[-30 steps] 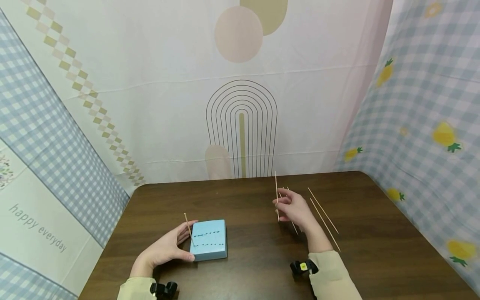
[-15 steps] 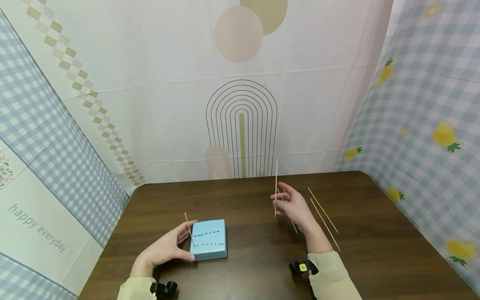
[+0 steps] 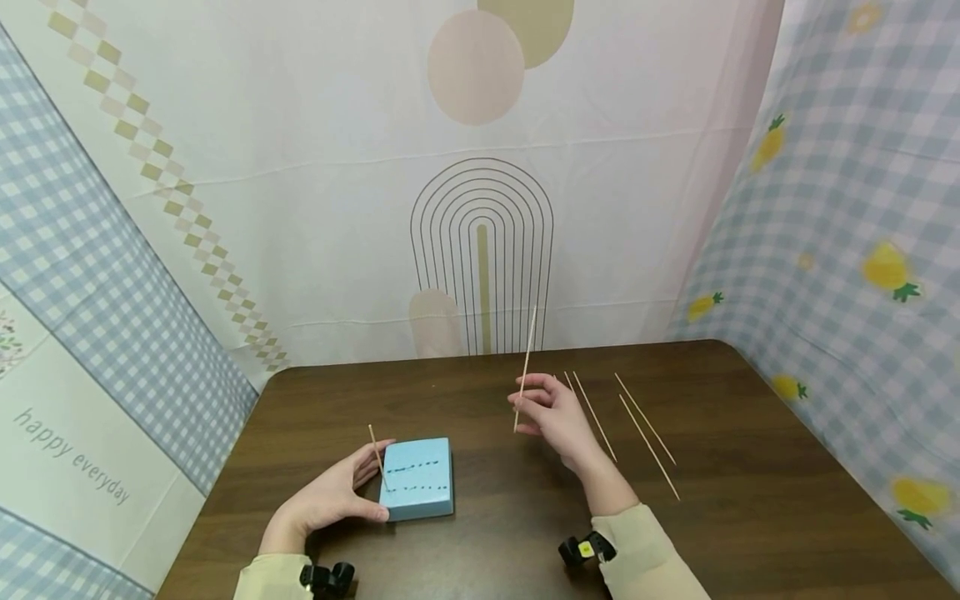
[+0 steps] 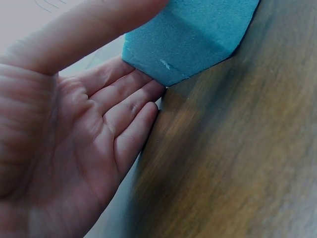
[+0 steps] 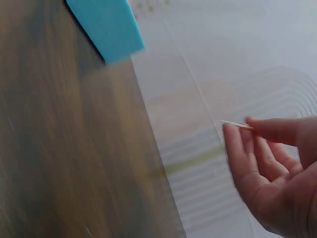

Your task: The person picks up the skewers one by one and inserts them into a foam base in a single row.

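Note:
My left hand [image 3: 330,497] holds the left side of a light blue foam block [image 3: 417,480], thumb at the near corner, fingertips at the far one. Two rows of dark holes cross the block's top. One thin wooden stick [image 3: 377,454] stands tilted at its left edge. Above the table, my right hand [image 3: 558,427] pinches a bamboo skewer [image 3: 529,348], nearly upright, between thumb and fingertips. In the right wrist view the skewer's pointed tip [image 5: 232,123] pokes out past the fingers. The left wrist view has the left fingers [image 4: 133,106] touching the block's side.
Several more skewers [image 3: 651,449] lie on the brown wooden table [image 3: 495,533], to the right of the right hand. A patterned cloth [image 3: 345,250] hangs behind the table, with checked cloth [image 3: 847,250] on the right side.
My right hand has lifted its skewer and carried it left, away from the skewers lying on the table. The skewer now leans slightly. The left hand and block have stayed put.

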{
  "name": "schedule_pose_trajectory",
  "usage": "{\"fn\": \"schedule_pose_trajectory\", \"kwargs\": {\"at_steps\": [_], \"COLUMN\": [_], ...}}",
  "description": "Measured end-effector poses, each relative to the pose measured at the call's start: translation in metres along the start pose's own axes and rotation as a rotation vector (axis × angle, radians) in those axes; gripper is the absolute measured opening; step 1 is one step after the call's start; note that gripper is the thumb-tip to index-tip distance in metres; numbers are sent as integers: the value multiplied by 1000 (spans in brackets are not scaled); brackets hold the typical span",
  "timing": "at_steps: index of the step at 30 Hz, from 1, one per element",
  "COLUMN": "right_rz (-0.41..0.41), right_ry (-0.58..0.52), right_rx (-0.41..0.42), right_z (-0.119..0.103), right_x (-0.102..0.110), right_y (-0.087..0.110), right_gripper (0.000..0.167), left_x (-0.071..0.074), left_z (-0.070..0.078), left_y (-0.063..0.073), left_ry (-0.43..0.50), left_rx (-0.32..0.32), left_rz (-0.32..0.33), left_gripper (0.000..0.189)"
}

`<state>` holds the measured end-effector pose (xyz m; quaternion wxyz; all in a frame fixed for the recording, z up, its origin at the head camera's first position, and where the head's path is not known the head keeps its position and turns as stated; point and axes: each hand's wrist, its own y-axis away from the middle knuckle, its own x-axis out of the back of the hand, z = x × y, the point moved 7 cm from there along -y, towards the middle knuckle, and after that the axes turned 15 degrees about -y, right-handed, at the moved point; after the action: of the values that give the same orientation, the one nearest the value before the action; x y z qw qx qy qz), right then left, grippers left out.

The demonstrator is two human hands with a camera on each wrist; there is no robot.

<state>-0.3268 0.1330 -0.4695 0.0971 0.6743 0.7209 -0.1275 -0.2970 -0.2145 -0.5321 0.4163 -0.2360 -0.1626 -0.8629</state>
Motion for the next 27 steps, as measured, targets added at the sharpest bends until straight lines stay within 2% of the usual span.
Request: {"fn": "schedule_pose_trajectory", "kwargs": {"at_steps": [3,8,12,19,23,27], "right_rz": [0,-15,-64,-177,-191,-199], "right_ry": [-75,-141,-184,-186,-184,-155], "right_rx": [23,36,18,-63,-94,-98], "right_z": [2,9,17,37,50,63], "right_x": [-15,-37,-58,-108,-130,-143], "right_y": [3,10,17,29,33,34], "right_gripper": [30,30,32,33,29,25], "left_x": [-1,-2,-2,2,3,3], "left_z": [0,0,0,1,1,1], "left_y": [-1,0,0,0,-1,-1], "left_ry": [4,-10,-10,-29,-41,-40], "left_rx": [-7,-4,10,29,35,30], "left_rz": [1,4,4,2,5,2], "left_gripper": [108,108,108,107,107,106]}}
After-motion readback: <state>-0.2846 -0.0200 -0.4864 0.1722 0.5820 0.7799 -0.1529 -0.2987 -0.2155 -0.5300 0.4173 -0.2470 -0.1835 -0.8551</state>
